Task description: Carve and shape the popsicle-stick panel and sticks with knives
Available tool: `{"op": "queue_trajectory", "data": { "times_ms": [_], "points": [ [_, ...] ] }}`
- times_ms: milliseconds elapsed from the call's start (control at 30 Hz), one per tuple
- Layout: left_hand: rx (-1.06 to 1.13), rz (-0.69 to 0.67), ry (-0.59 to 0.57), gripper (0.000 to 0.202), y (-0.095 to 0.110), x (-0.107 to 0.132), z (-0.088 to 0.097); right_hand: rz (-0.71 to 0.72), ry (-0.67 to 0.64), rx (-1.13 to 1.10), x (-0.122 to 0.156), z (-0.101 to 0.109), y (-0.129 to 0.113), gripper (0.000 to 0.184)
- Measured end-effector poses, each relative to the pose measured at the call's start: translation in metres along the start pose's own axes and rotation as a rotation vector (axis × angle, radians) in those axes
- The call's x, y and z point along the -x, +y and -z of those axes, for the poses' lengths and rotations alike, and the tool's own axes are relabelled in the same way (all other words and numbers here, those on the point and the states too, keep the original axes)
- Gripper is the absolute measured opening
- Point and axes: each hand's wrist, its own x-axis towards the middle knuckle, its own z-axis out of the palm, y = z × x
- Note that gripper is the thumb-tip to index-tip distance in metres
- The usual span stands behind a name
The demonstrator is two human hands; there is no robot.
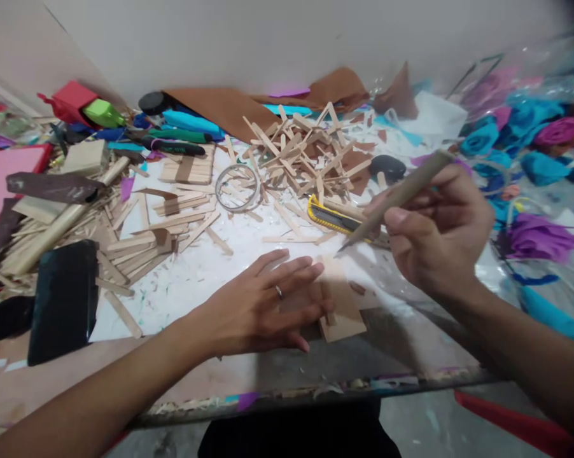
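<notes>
In my right hand (434,235) is a long grey-brown pointed tool (401,191), its tip slanting down to the left. I cannot make out its exact kind. Below that tip lies a small flat wooden piece (347,312) near the front of the table. My left hand (268,299), with a ring on one finger, has its fingers spread over the left side of the piece; the index fingertip is hidden against it or just above. A yellow-and-black box cutter (332,216) rests behind, partly covered by the tool and my right hand.
Loose craft sticks (296,152) are heaped at the back, beside a roll of tape (238,188). More sticks (139,254) spread leftward near a black phone (63,299). Blue and purple paper flowers (530,127) crowd the right. The table edge (277,397) runs across the front.
</notes>
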Motion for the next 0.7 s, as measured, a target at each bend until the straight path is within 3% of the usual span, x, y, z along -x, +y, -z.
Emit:
{"op": "queue_trajectory", "data": {
  "times_ms": [233,433,700],
  "points": [
    [0.068,-0.048,-0.066,0.058,0.003,-0.004,0.005,-0.255,-0.045,-0.131,-0.007,-0.004,0.001,0.036],
    [0.097,0.0,-0.081,0.058,0.005,-0.005,0.002,-0.281,-0.117,-0.193,-0.002,-0.006,0.004,0.034],
    [-0.013,-0.014,0.011,0.037,0.011,-0.007,-0.002,-0.271,-0.033,-0.2,-0.004,-0.008,-0.003,0.031]
  ]
}}
